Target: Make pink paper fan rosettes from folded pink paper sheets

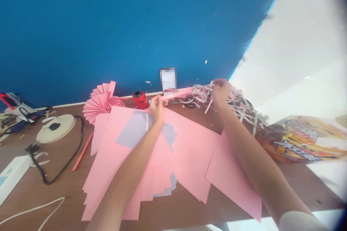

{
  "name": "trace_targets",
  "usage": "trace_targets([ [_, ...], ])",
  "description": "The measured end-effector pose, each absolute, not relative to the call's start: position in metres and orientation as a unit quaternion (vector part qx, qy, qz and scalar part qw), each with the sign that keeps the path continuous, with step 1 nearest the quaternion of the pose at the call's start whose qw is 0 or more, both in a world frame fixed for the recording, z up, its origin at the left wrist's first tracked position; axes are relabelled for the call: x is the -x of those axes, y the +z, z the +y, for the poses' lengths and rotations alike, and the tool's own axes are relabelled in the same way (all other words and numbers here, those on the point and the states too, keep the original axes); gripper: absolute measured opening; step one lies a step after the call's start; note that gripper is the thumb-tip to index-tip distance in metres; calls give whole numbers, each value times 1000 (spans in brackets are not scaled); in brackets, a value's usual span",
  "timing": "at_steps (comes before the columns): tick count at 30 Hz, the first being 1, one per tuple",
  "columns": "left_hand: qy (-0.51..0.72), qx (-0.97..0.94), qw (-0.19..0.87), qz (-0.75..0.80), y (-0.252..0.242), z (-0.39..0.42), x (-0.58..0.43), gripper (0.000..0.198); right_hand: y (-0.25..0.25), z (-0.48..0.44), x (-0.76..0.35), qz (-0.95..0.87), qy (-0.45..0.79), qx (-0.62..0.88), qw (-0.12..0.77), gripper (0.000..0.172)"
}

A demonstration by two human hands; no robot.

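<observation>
Head view. The left hand (157, 110) is reaching forward over the sheets (189, 151), its fingers pressed together and pinching the near end of the folded strip (176, 94). This pink strip is lying nearly level just right of the red roll (140, 100), with its far end pointing away from the roll toward the shreds (238, 104). The right hand (221, 90) is working well right of the roll, at the left edge of the shreds; its fingers are curling together around a few white pieces, though the fingertips themselves are hidden.

The roll is standing on the table (48, 195) close to the blue wall (108, 25). A pleated fan (101, 103) is lying just left of the roll. The sheets, pink with some pale grey ones among them, are spreading out in front of the roll and under both forearms. Scissors (189, 105) are lying right of the roll, between it and the shreds, partly covered. A card (168, 79), blurred, is leaning on the wall just behind and right of the roll. A pen (82, 151) is lying left of and in front of the roll, beside a black cable (67, 158) and a round disc (55, 128). A printed bag (303, 139) is resting far right of the roll, past the shreds.
</observation>
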State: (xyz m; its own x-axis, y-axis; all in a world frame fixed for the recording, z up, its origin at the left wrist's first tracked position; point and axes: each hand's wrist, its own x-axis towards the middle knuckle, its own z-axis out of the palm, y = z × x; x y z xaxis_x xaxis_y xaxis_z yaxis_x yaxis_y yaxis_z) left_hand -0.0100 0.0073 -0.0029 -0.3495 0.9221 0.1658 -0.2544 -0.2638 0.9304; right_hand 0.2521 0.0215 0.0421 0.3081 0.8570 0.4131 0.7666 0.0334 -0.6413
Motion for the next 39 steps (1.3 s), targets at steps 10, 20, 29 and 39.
trace_targets([
  [10, 666, -395, 472, 421, 0, 7, 8, 38, 86, -5, -201, -750, 218, 476, 404, 40],
  [20, 640, -392, 519, 409, -1, 7, 10, 53, 74, -3, -200, -724, 273, 493, 398, 38],
  [29, 610, -478, 492, 398, 5, 3, 10, 36, 76, -4, -201, -705, 296, 501, 406, 42],
  [39, 608, -490, 497, 378, 7, 1, 6, 35, 79, -10, -196, -744, 272, 473, 386, 50],
])
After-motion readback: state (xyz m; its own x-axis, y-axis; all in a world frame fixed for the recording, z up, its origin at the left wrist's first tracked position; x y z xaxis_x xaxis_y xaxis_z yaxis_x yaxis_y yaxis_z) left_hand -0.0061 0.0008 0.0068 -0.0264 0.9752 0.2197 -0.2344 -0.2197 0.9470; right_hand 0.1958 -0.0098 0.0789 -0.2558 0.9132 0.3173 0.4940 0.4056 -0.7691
